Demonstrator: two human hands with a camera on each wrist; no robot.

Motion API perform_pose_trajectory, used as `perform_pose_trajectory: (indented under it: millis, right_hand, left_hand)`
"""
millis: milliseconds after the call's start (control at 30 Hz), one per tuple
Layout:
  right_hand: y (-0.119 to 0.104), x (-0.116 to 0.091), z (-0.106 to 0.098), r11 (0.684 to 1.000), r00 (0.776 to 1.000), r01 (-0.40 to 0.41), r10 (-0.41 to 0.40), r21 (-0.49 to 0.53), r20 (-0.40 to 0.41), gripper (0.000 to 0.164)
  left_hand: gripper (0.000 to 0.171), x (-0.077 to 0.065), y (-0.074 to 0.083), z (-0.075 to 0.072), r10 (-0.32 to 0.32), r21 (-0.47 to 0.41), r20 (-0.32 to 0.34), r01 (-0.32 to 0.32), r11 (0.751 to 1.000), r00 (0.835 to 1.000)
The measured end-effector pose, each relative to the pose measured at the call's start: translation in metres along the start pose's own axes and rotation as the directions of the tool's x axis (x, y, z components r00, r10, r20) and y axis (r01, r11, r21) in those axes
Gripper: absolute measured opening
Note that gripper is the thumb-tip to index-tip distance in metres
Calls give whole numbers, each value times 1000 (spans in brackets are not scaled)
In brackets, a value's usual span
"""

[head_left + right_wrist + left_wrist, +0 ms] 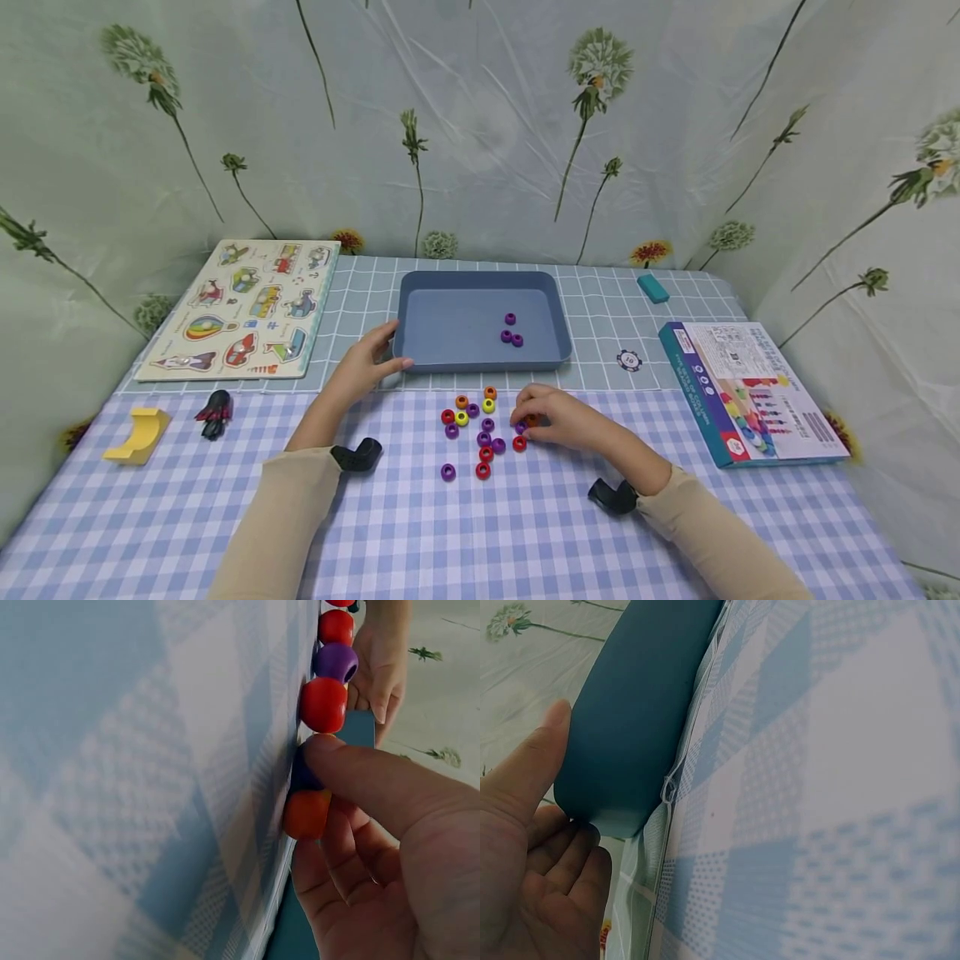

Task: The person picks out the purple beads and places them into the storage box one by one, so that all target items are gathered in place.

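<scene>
A blue-grey tray (480, 367) stands upright with several purple beads (511, 337) lying inside, towards its right. At its front left corner, my left hand (365, 358) holds it, thumb against the front wall (634, 712) and fingers at the side. My right hand (558, 419) is low at the right side of a loose group of beads. Its thumb presses on a purple bead (301, 772) and its fingers curl behind. An orange bead (306, 815) sits right beside that bead, close to the fingers. Red (483, 471), yellow (462, 419), orange and purple beads lie scattered to the left.
A picture puzzle board (247, 312) lies at the left, with a yellow curved block (138, 437) and a small dark figure (215, 414) before it. On the right are a boxed toy (753, 392), a poker chip (629, 360) and a teal block (653, 289). Patterned cloth hangs behind.
</scene>
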State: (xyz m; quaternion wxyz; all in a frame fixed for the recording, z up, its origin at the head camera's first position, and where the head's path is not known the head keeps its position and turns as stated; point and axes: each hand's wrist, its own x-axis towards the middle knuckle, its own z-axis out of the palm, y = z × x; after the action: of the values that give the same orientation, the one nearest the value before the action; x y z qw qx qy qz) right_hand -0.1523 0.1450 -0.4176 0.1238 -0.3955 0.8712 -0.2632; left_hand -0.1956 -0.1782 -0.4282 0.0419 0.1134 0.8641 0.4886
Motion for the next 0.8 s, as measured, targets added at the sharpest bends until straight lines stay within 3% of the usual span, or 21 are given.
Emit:
perform_pose_trajectory:
  millis: [200, 467, 667, 800]
  right_hand:
    - [-2, -1, -2, 999, 999, -37, 38, 33, -23, 17]
    - [-1, 4, -11, 986, 989, -43, 65, 160, -135, 19]
    - [11, 24, -32, 968, 944, -35, 113, 248, -309, 24]
    - [27, 45, -44, 930, 901, -96, 233, 354, -366, 24]
  left_hand:
    - [80, 0, 0, 0, -8, 12, 3, 7, 1000, 1000]
    - [79, -1, 1, 0, -9, 9, 1, 9, 1000, 1000]
    - [79, 0, 0, 0, -3, 10, 3, 3, 1000, 1000]
    - [79, 0, 1, 0, -5, 17, 0, 5, 1000, 1000]
